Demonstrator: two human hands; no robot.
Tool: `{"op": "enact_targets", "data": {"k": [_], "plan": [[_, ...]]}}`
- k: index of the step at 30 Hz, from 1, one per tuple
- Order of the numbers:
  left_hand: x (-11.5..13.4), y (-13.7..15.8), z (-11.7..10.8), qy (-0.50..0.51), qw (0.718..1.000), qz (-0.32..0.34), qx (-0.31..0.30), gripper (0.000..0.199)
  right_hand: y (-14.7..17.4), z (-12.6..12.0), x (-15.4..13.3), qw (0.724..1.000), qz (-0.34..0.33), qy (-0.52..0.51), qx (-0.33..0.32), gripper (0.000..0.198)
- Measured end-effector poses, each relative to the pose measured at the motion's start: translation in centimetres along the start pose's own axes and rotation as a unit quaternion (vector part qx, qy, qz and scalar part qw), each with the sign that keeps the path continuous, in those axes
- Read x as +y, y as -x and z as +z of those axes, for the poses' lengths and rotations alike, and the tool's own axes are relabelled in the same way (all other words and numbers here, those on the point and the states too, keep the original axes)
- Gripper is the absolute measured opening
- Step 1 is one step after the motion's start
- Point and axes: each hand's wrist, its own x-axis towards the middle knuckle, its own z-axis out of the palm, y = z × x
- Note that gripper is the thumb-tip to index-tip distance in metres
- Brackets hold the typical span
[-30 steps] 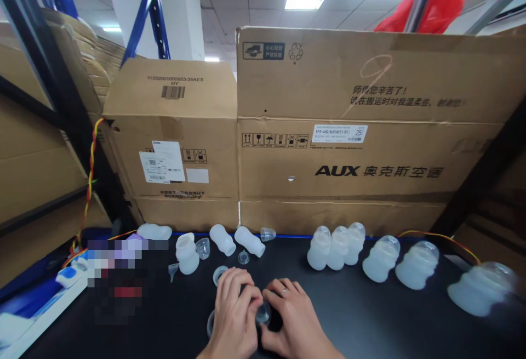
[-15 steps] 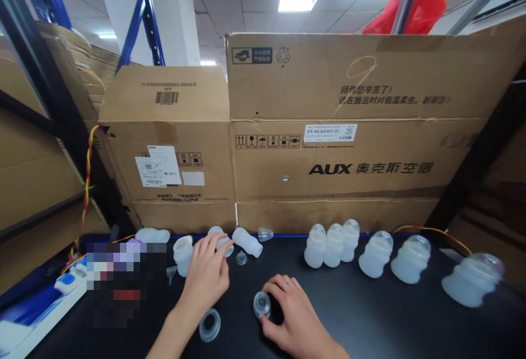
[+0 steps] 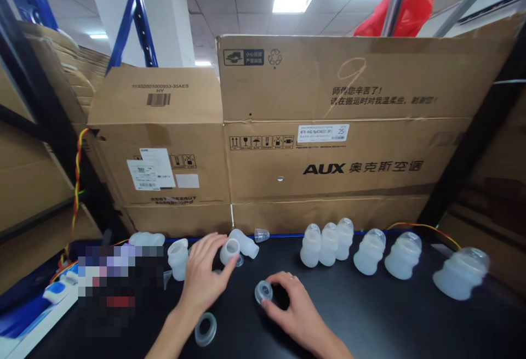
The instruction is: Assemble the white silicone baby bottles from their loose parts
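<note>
Bottle [image 3: 229, 255], earlier flat, now mouth-up in left hand's [image 3: 204, 268] grip; cap [image 3: 263, 291] within right hand's [image 3: 290, 300].

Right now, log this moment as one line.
left hand: gripping open bottle | right hand: pinching round cap piece | table: loose ring beside left forearm, six capped bottles at right

1. Bottles [image 3: 230, 251]: milky translucent white.
2. Domed caps [image 3: 411, 240]: clear, colourless.
3. Ring [image 3: 263, 292]: translucent grey.
4. Counter [image 3: 349, 318]: plain black.
5. Cardboard [image 3: 263, 93]: brown; black lettering [image 3: 323, 169], white labels [image 3: 323, 133].
6. Twisted wire [image 3: 77, 178]: red and yellow.
7. Plastic [image 3: 423, 5]: bright red.
</note>
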Motion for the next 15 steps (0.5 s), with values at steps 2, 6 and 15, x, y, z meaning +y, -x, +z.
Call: {"op": "enact_targets", "data": {"k": [2,6,15], "plan": [[2.1,1.4,-0.1,0.077,0.995,-0.027,0.050,0.026,-0.1,0.1,0.9,0.997,0.022,-0.073,0.028,0.025],[6.1,3.4,0.6,0.166,0.985,-0.001,0.040,0.031,-0.5,0.3,2.4,0.976,0.045,-0.195,0.085,0.039],[8.2,5.8,2.9,0.285,0.956,-0.064,0.013,0.030,-0.9,-0.5,1.7,0.922,0.066,-0.332,0.190,0.051]]}}
